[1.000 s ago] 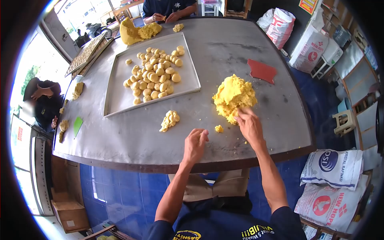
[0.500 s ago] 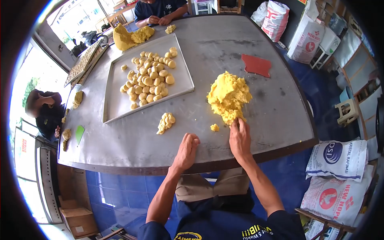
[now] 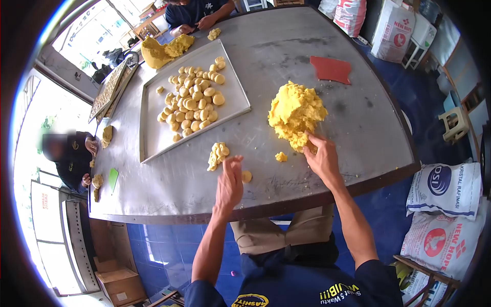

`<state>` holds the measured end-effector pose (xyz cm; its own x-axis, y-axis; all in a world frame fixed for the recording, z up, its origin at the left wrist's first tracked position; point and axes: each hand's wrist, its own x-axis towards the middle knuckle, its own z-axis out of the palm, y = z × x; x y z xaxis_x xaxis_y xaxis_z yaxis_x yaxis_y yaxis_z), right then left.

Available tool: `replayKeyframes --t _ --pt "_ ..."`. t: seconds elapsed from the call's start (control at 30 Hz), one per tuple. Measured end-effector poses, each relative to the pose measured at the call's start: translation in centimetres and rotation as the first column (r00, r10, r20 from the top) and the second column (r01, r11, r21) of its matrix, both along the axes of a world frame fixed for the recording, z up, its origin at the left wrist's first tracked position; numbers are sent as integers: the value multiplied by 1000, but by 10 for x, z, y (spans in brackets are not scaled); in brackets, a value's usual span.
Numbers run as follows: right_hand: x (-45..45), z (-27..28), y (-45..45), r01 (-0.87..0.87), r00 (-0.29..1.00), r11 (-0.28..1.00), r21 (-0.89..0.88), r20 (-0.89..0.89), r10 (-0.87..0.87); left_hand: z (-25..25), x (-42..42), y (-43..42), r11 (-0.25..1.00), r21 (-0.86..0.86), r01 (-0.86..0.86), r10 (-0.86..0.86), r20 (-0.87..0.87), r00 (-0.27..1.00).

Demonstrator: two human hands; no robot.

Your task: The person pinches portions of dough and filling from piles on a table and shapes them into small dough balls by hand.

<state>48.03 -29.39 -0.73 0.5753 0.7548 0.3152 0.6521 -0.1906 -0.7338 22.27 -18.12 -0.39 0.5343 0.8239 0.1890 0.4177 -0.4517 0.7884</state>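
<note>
1. Crumbly yellow mound (image 3: 297, 108) sits on the right half of the surface (image 3: 266, 51), toward the near edge, long axis running roughly away from that edge.
2. Right hand (image 3: 323, 156) is way closer: fingertips right at the mound's near end. Can't tell if they're pinching any.
3. Left hand (image 3: 230, 187)'s beside a small dough round (image 3: 247, 177) and pale lump (image 3: 217, 153); grip's unclear, sorry.
4. Readable stuff: "DSI" and "KRISTAL RAFINASI" on the upper sack (image 3: 442, 188), "NEW HOPE" on the lower sack (image 3: 444, 242).
</note>
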Motion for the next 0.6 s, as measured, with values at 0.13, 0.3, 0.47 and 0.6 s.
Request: replayKeyframes --t 0.13,0.3,0.47,0.6 --pt "2 -6 -1 15 1000 999 -33 0 -15 0 30 41 958 256 -130 170 -142 975" --pt "1 -20 -8 -16 984 998 -59 176 26 -31 52 49 898 426 -112 197 -161 967" --pt "-12 -19 -13 -2 966 1000 -16 260 6 -17 -7 7 928 357 111 -16 -257 966" --pt "-12 -29 -4 7 951 999 -53 309 10 33 -35 -21 967 -219 133 -185 -236 954"
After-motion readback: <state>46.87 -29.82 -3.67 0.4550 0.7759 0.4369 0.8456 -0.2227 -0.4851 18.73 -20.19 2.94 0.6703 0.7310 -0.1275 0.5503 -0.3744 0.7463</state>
